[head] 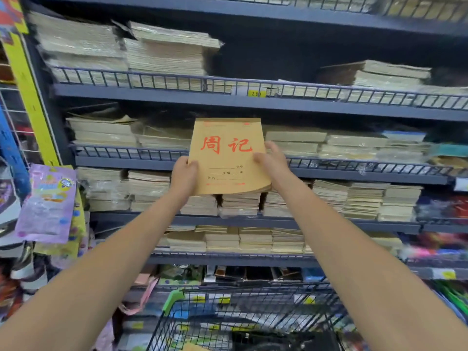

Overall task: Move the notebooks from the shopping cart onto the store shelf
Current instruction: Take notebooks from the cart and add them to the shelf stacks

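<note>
A stack of tan notebooks with red characters on the top cover is held up in front of the dark blue store shelf. My left hand grips its lower left edge, thumb on the cover. My right hand grips the right edge, thumb on the cover as well. The stack tilts up toward the third shelf level, where there is a dark gap between piles. The black wire shopping cart stands below my arms; a tan corner shows at its bottom.
Shelves above and below carry several piles of cream notebooks behind low wire rails. A yellow price tag hangs on one rail. Purple packets hang at the left. Colourful stationery fills the lower right.
</note>
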A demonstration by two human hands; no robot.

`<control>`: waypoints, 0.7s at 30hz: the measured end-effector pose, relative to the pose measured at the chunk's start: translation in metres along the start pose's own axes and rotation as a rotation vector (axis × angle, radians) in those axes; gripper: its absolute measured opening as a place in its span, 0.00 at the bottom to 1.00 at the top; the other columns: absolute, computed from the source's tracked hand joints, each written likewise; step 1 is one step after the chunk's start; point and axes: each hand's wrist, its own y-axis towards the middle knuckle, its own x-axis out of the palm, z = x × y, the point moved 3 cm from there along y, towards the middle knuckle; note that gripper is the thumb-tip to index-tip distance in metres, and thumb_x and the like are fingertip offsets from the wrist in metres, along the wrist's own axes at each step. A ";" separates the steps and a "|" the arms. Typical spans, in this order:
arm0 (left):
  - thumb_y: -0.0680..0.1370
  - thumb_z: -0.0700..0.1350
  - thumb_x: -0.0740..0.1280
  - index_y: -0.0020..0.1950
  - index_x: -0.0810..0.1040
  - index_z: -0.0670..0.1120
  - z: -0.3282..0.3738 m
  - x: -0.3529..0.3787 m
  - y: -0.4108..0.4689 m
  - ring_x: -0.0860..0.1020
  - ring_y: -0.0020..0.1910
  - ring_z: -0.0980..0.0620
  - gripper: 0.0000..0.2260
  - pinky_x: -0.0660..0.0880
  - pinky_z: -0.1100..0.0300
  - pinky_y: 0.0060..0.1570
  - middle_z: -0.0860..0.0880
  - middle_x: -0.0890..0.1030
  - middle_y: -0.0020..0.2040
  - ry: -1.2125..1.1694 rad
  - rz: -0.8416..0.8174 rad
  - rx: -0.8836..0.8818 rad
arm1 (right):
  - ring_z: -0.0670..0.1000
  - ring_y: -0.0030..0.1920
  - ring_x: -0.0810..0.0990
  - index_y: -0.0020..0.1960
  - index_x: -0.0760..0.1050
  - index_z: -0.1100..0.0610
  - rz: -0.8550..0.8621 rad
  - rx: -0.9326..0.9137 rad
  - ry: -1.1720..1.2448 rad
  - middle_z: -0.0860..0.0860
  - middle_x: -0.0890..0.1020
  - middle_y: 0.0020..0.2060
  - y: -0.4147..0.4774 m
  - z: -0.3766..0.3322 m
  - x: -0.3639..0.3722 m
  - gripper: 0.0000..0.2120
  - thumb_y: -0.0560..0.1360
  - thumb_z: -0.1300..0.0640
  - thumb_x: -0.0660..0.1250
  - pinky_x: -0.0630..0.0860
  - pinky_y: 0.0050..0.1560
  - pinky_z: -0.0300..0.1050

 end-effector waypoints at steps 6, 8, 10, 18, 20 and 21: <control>0.82 0.45 0.56 0.62 0.70 0.44 0.034 0.006 0.053 0.75 0.50 0.51 0.11 0.72 0.59 0.41 0.47 0.76 0.54 -0.093 -0.032 -0.013 | 0.48 0.37 0.76 0.64 0.68 0.54 -0.003 0.115 -0.048 0.54 0.78 0.51 0.030 0.004 0.014 0.15 0.78 0.64 0.57 0.73 0.29 0.40; 0.82 0.45 0.58 0.66 0.70 0.43 0.041 0.011 0.067 0.74 0.52 0.50 0.14 0.74 0.56 0.49 0.46 0.76 0.59 -0.147 -0.046 -0.022 | 0.47 0.29 0.72 0.66 0.69 0.55 0.060 0.125 -0.034 0.55 0.78 0.44 0.041 0.008 0.014 0.18 0.78 0.66 0.56 0.69 0.25 0.39; 0.80 0.44 0.63 0.73 0.64 0.43 0.045 0.015 0.077 0.74 0.57 0.49 0.22 0.75 0.54 0.59 0.47 0.72 0.65 -0.251 -0.109 -0.056 | 0.47 0.29 0.72 0.66 0.70 0.57 0.137 0.148 0.071 0.54 0.76 0.40 0.050 0.009 0.011 0.18 0.78 0.67 0.57 0.73 0.26 0.39; 0.77 0.48 0.67 0.76 0.56 0.46 0.030 0.023 0.111 0.61 0.74 0.47 0.32 0.63 0.51 0.69 0.47 0.60 0.76 0.263 -0.259 0.323 | 0.48 0.43 0.81 0.65 0.70 0.58 0.167 0.067 0.023 0.53 0.79 0.45 0.093 0.001 0.036 0.18 0.76 0.67 0.64 0.81 0.44 0.39; 0.77 0.49 0.67 0.76 0.58 0.46 0.020 0.022 0.124 0.67 0.70 0.45 0.30 0.66 0.51 0.67 0.46 0.62 0.74 0.405 -0.289 0.358 | 0.49 0.42 0.80 0.66 0.69 0.57 0.175 0.007 -0.184 0.54 0.78 0.50 0.101 0.002 0.040 0.18 0.77 0.65 0.64 0.80 0.43 0.41; 0.77 0.49 0.66 0.75 0.61 0.46 0.015 0.023 0.131 0.71 0.66 0.45 0.28 0.69 0.51 0.64 0.44 0.65 0.73 0.448 -0.288 0.355 | 0.50 0.44 0.78 0.65 0.70 0.57 0.188 -0.030 -0.281 0.54 0.77 0.51 0.104 0.004 0.041 0.18 0.77 0.63 0.64 0.80 0.46 0.44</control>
